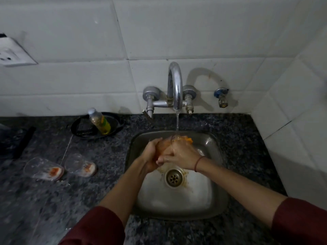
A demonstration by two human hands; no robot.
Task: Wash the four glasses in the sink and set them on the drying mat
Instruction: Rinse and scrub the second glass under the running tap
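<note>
So this was me at the sink, both hands wrapped around one glass right under the running water from the tap. The glass sat sandwiched between my palms, left hand cupping it from one side and right hand closed over it from the other, my fingertips overlapping on the near side. It lay more or less sideways in my grip, long axis running from my left palm out past my right knuckles and tipped up a bit toward the stream. Which end was the mouth I honestly couldn't tell, it's clear glass and my hands covered most of it. Something orange poked out just beyond my right hand, touching the glass, and I couldn't tell whether my fingers held that too. The drain was just below my hands, with orangey gunk around it. Two more glasses were well off to the left of my left hand, lying on their sides on the granite counter: the closer glass and the outer glass beside it, both with their orange-stained bases toward me and mouths pointing away to the left. Beyond those, a soap bottle stood in a black pan.
</note>
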